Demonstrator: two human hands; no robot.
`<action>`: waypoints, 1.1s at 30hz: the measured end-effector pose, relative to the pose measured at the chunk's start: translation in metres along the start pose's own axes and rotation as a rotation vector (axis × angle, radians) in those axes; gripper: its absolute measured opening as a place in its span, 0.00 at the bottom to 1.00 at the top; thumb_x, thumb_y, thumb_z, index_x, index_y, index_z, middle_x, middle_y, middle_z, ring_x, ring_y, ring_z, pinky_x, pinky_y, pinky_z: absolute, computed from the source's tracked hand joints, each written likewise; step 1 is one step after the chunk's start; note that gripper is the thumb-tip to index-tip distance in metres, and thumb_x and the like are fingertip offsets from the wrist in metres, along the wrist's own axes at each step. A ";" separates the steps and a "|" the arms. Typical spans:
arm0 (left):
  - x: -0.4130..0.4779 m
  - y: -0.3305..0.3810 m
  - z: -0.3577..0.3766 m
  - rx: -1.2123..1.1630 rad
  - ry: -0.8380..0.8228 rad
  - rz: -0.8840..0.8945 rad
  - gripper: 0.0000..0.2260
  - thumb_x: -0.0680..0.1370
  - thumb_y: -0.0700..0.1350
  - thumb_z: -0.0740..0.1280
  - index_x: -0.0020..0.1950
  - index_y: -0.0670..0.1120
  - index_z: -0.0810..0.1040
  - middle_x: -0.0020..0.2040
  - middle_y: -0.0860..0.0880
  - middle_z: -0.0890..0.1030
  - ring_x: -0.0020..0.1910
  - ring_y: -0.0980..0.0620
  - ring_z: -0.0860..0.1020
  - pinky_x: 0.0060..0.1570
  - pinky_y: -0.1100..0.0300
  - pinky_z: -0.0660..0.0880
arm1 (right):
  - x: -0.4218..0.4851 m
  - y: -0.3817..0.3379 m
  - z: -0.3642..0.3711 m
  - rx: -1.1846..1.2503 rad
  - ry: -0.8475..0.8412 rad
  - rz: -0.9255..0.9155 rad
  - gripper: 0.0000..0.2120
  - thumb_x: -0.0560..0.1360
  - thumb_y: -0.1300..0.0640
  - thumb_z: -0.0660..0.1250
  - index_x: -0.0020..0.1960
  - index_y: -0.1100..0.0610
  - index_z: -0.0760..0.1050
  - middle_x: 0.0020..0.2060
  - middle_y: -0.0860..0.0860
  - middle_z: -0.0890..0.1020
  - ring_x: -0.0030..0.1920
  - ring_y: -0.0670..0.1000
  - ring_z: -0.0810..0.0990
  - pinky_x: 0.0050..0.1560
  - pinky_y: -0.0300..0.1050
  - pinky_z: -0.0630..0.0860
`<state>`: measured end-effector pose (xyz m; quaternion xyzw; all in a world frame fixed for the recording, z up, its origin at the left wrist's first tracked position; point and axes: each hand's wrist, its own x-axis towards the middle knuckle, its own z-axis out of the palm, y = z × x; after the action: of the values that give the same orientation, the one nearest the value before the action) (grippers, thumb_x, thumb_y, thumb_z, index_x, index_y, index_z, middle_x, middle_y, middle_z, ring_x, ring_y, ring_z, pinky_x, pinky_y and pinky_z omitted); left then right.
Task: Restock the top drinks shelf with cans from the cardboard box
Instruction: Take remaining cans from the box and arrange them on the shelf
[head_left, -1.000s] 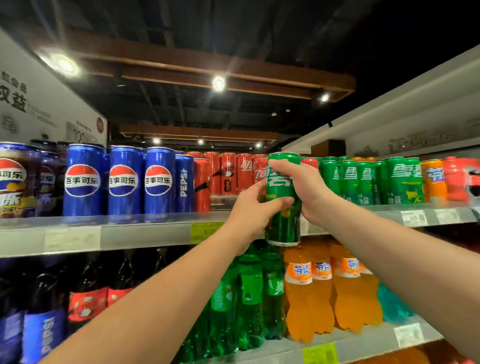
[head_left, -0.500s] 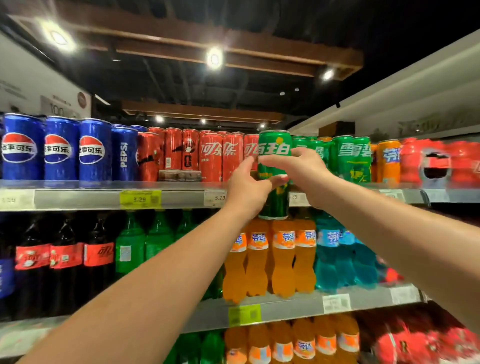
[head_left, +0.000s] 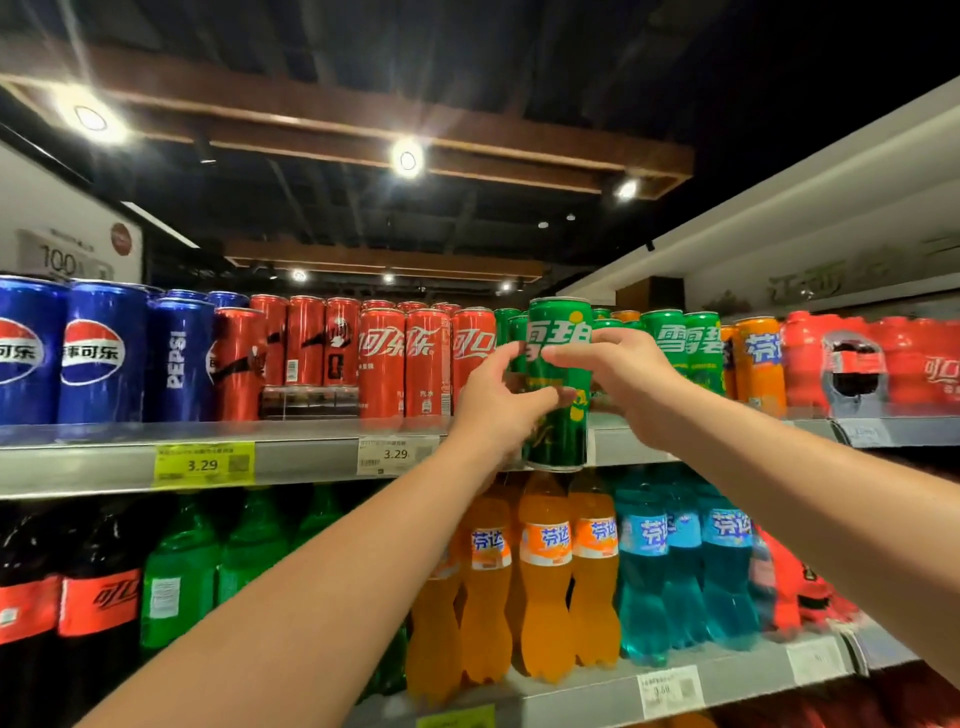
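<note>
Far left of my hands: blue cans (head_left: 104, 353), "PEPSI" readable on one. The yellow price tag (head_left: 203, 463) on the top shelf (head_left: 301, 460) lip reads 3.29; the white tag (head_left: 395, 454) nearer my hands reads 3.29 too. Red Coca-Cola cans (head_left: 405, 358) sit just left of my left hand (head_left: 498, 410).

Left hand wraps the green can (head_left: 558, 384) low from the left. Right hand (head_left: 628, 384) pinches it higher from the right. Both are clamped on it, can upright, white Chinese lettering facing me. Its base hangs in front of the shelf lip, so I judge it isn't set down yet. Two hands likely steady it toward the green row.

Matching green cans (head_left: 691, 345) stand just behind and right of my right hand, then an orange can (head_left: 761, 364). Orange bottles (head_left: 545, 571) are below my hands. Cardboard box not in view.
</note>
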<state>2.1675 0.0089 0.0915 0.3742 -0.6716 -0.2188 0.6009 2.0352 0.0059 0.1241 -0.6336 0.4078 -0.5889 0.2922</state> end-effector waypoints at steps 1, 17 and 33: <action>0.009 -0.001 0.001 -0.003 0.007 0.010 0.33 0.71 0.46 0.75 0.73 0.53 0.65 0.65 0.50 0.75 0.63 0.50 0.73 0.58 0.49 0.76 | 0.005 -0.001 -0.001 0.013 0.003 -0.013 0.14 0.66 0.51 0.77 0.50 0.53 0.80 0.46 0.50 0.85 0.50 0.53 0.83 0.55 0.57 0.79; 0.110 -0.023 0.064 0.022 0.136 -0.004 0.29 0.69 0.49 0.76 0.68 0.49 0.72 0.61 0.49 0.79 0.60 0.49 0.76 0.61 0.48 0.74 | 0.073 0.062 -0.047 -0.039 0.201 -0.087 0.12 0.78 0.59 0.59 0.57 0.54 0.79 0.52 0.53 0.82 0.53 0.55 0.80 0.60 0.59 0.76; 0.136 -0.030 0.131 0.164 0.167 -0.062 0.24 0.70 0.47 0.76 0.64 0.46 0.75 0.57 0.51 0.79 0.56 0.49 0.78 0.58 0.54 0.74 | 0.085 0.094 -0.077 -0.532 0.094 -0.165 0.11 0.75 0.61 0.57 0.48 0.60 0.78 0.43 0.57 0.82 0.45 0.57 0.79 0.48 0.56 0.78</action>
<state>2.0478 -0.1348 0.1328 0.4596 -0.6228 -0.1500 0.6151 1.9410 -0.1059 0.0977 -0.6911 0.5082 -0.5117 0.0478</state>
